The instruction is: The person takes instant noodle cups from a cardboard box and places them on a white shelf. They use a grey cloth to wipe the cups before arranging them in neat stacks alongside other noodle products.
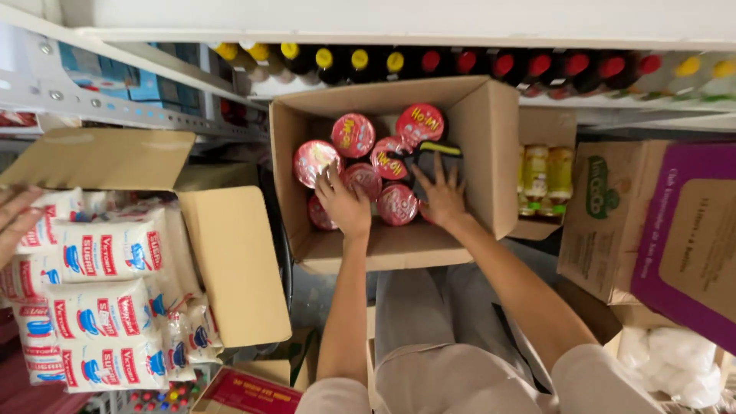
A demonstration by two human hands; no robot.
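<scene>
Both hands, left hand (345, 203) and right hand (442, 198), rest fingers spread, gripping nothing, on light, crushable red foil-lidded round cups (397, 204) in the open brown cardboard box (491, 146); grasp by rims.

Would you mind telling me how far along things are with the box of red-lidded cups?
Done: the cardboard box stands open with about seven red-lidded cups inside. In hand: the left hand and right hand both rest on cups in the box; whether cups are going in or coming out cannot be told. Left: part of the box floor near the front remains bare.
</scene>
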